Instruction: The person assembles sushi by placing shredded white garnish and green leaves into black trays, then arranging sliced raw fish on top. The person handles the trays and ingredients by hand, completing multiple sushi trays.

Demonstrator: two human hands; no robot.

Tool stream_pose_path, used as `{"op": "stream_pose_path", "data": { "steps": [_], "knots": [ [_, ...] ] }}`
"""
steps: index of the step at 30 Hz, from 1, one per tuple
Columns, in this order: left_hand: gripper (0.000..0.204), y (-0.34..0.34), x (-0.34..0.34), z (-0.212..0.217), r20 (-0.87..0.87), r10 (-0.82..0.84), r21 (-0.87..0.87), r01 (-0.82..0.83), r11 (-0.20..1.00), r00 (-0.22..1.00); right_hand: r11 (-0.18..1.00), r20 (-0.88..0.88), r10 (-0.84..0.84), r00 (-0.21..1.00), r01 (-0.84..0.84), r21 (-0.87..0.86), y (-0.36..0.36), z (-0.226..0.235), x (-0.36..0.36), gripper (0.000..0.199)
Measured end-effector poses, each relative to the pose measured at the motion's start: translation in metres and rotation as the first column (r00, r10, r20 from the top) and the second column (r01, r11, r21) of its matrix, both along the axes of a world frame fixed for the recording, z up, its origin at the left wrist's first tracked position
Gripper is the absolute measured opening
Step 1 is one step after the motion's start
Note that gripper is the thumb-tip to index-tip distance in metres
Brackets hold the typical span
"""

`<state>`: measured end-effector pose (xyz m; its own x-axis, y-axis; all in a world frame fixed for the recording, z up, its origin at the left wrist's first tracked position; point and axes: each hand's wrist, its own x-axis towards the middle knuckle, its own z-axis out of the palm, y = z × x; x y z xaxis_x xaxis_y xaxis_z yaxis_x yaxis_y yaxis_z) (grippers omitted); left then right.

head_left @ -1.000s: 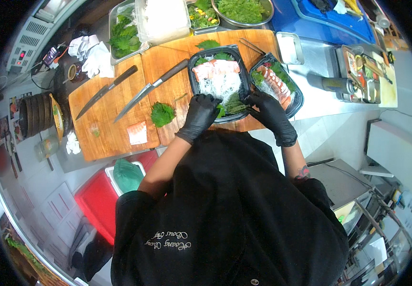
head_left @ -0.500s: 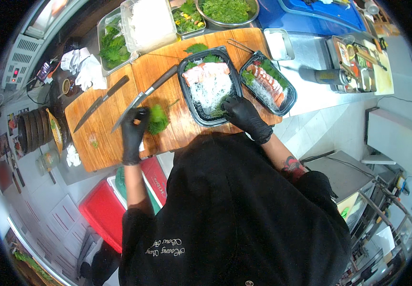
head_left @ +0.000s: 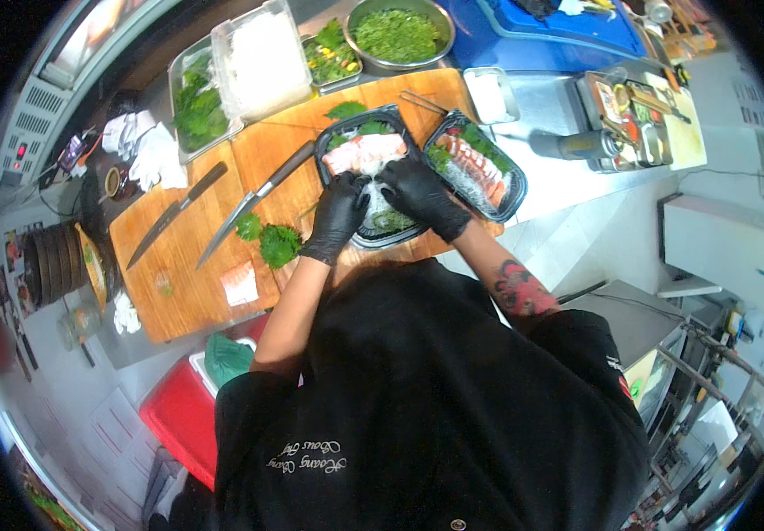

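Resting on the wooden board (head_left: 165, 305), the black tray (head_left: 392, 240) is being partly covered by the black-gloved left hand (head_left: 337, 214) and right hand (head_left: 417, 192). Both are being curled inward over white shreds (head_left: 377, 200); whether anything is being pinched cannot be told, the tips being hidden. Pink slices (head_left: 362, 152) are being partly screened. Beyond a second tray (head_left: 512, 210), a blue bin (head_left: 479, 40) is being cut off by the upper edge.

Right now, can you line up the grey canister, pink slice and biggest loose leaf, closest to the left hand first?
From the left hand in the head view:
1. Biggest loose leaf, just left.
2. Pink slice, farther left.
3. Grey canister, far right.
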<state>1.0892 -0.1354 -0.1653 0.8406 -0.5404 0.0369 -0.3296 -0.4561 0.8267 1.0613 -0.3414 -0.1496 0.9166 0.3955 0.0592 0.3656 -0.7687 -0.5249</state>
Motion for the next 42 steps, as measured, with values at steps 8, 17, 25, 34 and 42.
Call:
{"op": "stream_pose_path", "data": {
  "steps": [8,17,25,34,42],
  "knots": [
    [0.028,0.047,-0.026,0.057,0.002,0.092,-0.067,-0.092,0.994,0.996,0.720,-0.086,-0.664,0.743,0.667,0.193,-0.117,0.031,-0.037,0.022],
    [0.019,0.081,-0.054,0.066,-0.162,0.141,-0.041,-0.149,0.988,0.977,0.854,0.068,-0.518,0.853,0.513,0.082,-0.195,0.031,-0.045,0.024],
    [0.026,0.086,-0.055,0.061,-0.142,0.184,-0.141,-0.204,0.969,0.973,0.851,-0.089,-0.491,0.866,0.499,0.165,-0.156,0.047,-0.024,0.023],
    [0.031,0.163,-0.071,0.086,-0.183,0.535,-0.204,-0.564,0.800,0.825,0.812,-0.244,-0.182,0.953,0.286,0.509,0.017,0.074,0.074,0.012],
    [0.020,0.232,-0.137,0.076,-0.244,0.688,-0.142,-0.727,0.672,0.684,0.811,0.199,0.198,0.960,-0.275,0.517,0.214,0.058,0.183,0.014]
  ]
}}
